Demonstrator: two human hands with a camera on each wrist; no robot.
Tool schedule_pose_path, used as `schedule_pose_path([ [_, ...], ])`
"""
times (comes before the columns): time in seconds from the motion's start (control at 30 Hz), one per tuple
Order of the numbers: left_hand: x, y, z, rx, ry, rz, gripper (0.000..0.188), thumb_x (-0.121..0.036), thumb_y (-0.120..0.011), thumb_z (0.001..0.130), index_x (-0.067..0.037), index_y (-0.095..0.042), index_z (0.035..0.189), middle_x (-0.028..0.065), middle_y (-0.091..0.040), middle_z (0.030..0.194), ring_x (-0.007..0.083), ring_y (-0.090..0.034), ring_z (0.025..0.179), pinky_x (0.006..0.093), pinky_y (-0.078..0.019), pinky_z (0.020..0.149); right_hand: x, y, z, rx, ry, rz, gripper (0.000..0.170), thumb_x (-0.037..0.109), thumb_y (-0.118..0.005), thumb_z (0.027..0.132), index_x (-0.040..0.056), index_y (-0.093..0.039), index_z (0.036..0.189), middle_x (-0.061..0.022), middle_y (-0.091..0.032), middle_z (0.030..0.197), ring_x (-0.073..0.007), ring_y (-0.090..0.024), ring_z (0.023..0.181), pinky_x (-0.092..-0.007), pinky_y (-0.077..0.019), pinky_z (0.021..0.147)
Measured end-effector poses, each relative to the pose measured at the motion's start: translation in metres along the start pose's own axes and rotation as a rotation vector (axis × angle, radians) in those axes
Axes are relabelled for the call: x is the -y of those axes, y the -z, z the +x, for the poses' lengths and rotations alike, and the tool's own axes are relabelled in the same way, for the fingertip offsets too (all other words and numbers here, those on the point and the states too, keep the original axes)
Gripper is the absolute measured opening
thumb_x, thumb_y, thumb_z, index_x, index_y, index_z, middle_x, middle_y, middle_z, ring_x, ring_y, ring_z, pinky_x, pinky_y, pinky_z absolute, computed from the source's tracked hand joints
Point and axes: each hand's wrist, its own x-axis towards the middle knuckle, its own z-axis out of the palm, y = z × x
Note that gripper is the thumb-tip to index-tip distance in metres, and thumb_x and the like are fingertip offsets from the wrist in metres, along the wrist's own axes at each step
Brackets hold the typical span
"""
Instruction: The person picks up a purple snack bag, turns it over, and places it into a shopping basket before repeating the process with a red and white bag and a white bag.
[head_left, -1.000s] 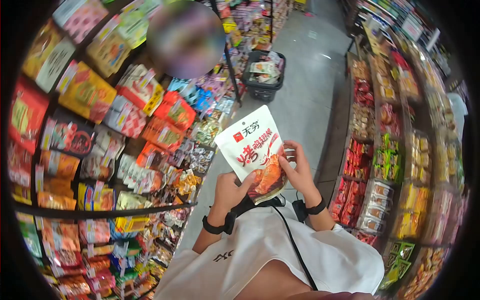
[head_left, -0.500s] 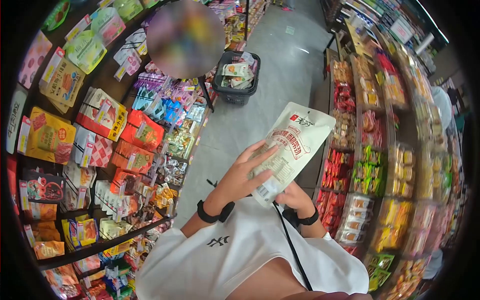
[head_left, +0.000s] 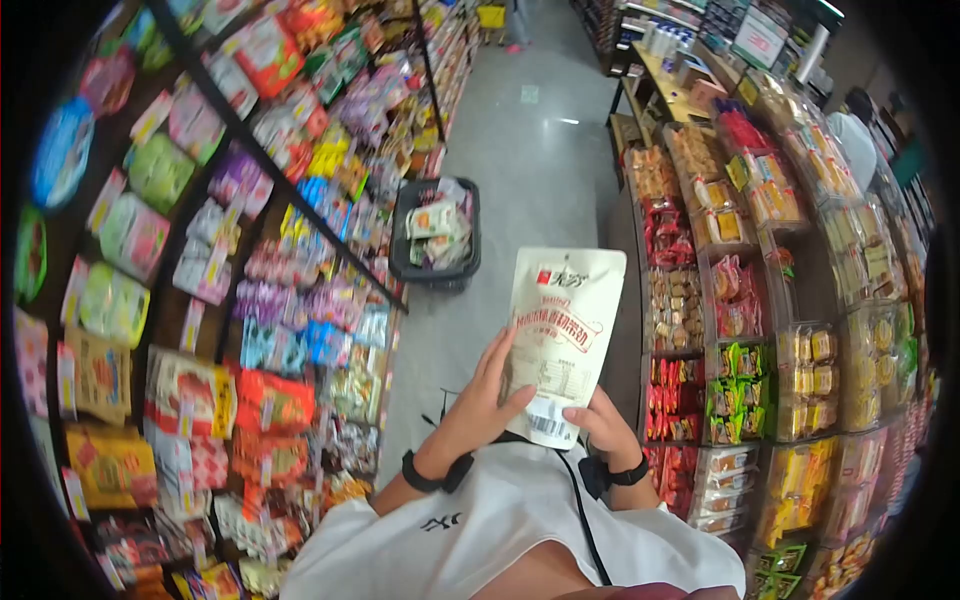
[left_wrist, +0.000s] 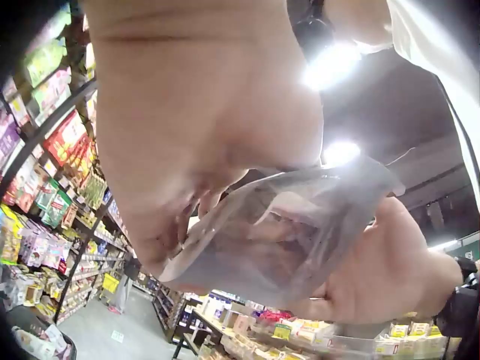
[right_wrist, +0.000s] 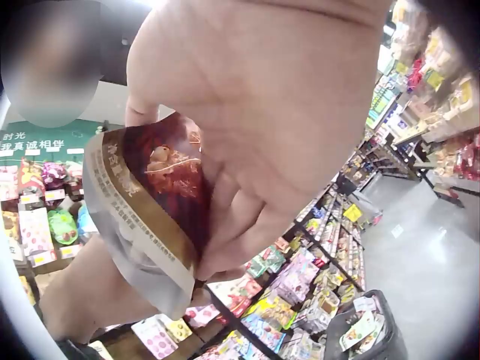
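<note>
A white snack pouch (head_left: 560,340) is held upright before the white shirt, its back side up with red print, a text panel and a barcode near the bottom. My left hand (head_left: 482,408) grips its left edge, thumb over the printed face. At the lower right corner my right hand (head_left: 606,428) pinches the pouch, thumb in front and fingers behind. The left wrist view shows the pouch's shiny bottom fold (left_wrist: 262,232) between both hands. Seen from the right wrist, the pouch's other face (right_wrist: 169,169) carries a dark red picture of roasted meat.
A black shopping basket (head_left: 435,276) with several packets stands on the grey floor (head_left: 530,170) by the left shelf. Bagged snacks (head_left: 275,400) hang on the left rack. Clear bins of wrapped snacks (head_left: 735,385) line the right. A person in white (head_left: 853,140) is beyond them.
The pouch has been turned over from its picture face to its printed back, then straightened upright. The head view has swung left, so the basket sits further left and lower.
</note>
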Motion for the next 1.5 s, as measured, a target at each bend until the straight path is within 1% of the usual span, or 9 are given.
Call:
schedule_pose_path([
  [0.17, 0.0, -0.007, 0.08, 0.086, 0.027, -0.057, 0.083, -0.026, -0.064, 0.102, 0.002, -0.015, 0.163, 0.0294, -0.024, 0.165, 0.0394, -0.025, 0.155, 0.043, -0.023, 0.126, 0.009, 0.07, 0.056, -0.075, 0.007, 0.091, 0.058, 0.006, -0.055, 0.085, -0.0078, -0.053, 0.141, -0.0145, -0.064, 0.136, -0.0212, -0.059, 0.124, -0.0352, -0.046, 0.107],
  [0.23, 0.011, -0.018, 0.116, 0.056, 0.036, -0.061, 0.088, -0.028, -0.069, 0.099, 0.002, -0.015, 0.163, 0.0276, -0.03, 0.161, 0.0373, -0.035, 0.149, 0.0441, -0.0348, 0.119, 0.014, 0.105, 0.078, -0.102, -0.044, 0.097, 0.059, 0.005, -0.053, 0.083, -0.0079, -0.053, 0.141, -0.0146, -0.064, 0.135, -0.0208, -0.059, 0.123, -0.0354, -0.0467, 0.106],
  [0.3, 0.009, -0.024, 0.164, 0.033, 0.048, -0.052, 0.094, -0.031, -0.074, 0.096, 0.0, -0.017, 0.163, 0.0257, -0.036, 0.158, 0.0354, -0.047, 0.14, 0.0433, -0.0455, 0.11, 0.028, 0.138, 0.1, -0.127, 0.048, 0.017, 0.056, 0.004, -0.052, 0.086, -0.0074, -0.053, 0.14, -0.0145, -0.065, 0.133, -0.0202, -0.059, 0.121, -0.0354, -0.0478, 0.105],
  [0.4, -0.006, -0.028, 0.228, 0.021, 0.072, -0.015, 0.104, -0.022, -0.086, 0.085, -0.006, -0.022, 0.164, 0.0176, -0.044, 0.149, 0.0194, -0.061, 0.112, 0.0311, -0.054, 0.087, 0.051, 0.18, 0.123, -0.155, 0.155, 0.007, 0.049, 0.004, -0.055, 0.093, -0.007, -0.053, 0.141, -0.0143, -0.065, 0.132, -0.0198, -0.059, 0.122, -0.0357, -0.0479, 0.105],
  [0.53, -0.01, -0.048, 0.305, -0.019, 0.048, -0.038, 0.107, -0.024, -0.093, 0.076, -0.006, -0.03, 0.161, 0.0135, -0.049, 0.137, 0.0154, -0.065, 0.096, 0.0268, -0.0532, 0.079, 0.064, 0.24, 0.152, -0.232, 0.115, -0.102, 0.042, 0.014, -0.06, 0.104, -0.0064, -0.056, 0.14, -0.0148, -0.067, 0.13, -0.019, -0.062, 0.117, -0.0354, -0.0496, 0.102],
  [0.8, -0.002, -0.069, 0.383, 0.059, 0.117, -0.183, 0.097, -0.015, -0.088, 0.082, -0.004, -0.03, 0.159, 0.0178, -0.054, 0.14, 0.0234, -0.068, 0.118, 0.0347, -0.0556, 0.096, 0.094, 0.299, 0.188, -0.308, 0.034, -0.047, 0.041, 0.019, -0.064, 0.104, -0.0069, -0.059, 0.136, -0.0133, -0.07, 0.125, -0.0159, -0.064, 0.11, -0.0329, -0.0529, 0.096],
  [0.97, 0.024, -0.065, 0.422, 0.057, 0.141, -0.214, 0.097, -0.008, -0.086, 0.083, -0.004, -0.028, 0.16, 0.0166, -0.057, 0.138, 0.0239, -0.067, 0.119, 0.0332, -0.0567, 0.096, 0.097, 0.326, 0.228, -0.32, -0.098, 0.055, 0.041, 0.018, -0.064, 0.104, -0.0062, -0.059, 0.137, -0.012, -0.069, 0.127, -0.016, -0.064, 0.112, -0.0327, -0.0526, 0.096],
  [1.17, 0.041, -0.035, 0.489, -0.016, 0.134, -0.334, 0.106, -0.017, -0.09, 0.079, -0.009, -0.026, 0.162, 0.0174, -0.047, 0.139, 0.0289, -0.066, 0.115, 0.0391, -0.0563, 0.095, 0.106, 0.358, 0.304, -0.256, -0.04, -0.021, 0.043, 0.018, -0.062, 0.106, -0.0068, -0.056, 0.14, -0.0121, -0.067, 0.133, -0.0172, -0.062, 0.118, -0.0335, -0.0503, 0.1],
  [1.5, 0.092, 0.053, 0.609, -0.194, 0.076, -0.241, 0.113, -0.016, -0.093, 0.076, -0.006, -0.02, 0.162, 0.0172, -0.052, 0.131, 0.0275, -0.068, 0.114, 0.0374, -0.0584, 0.089, 0.146, 0.385, 0.484, -0.133, -0.043, -0.149, 0.043, 0.022, -0.061, 0.107, -0.0046, -0.056, 0.141, -0.0092, -0.066, 0.132, -0.0167, -0.061, 0.117, -0.0329, -0.0492, 0.1],
])
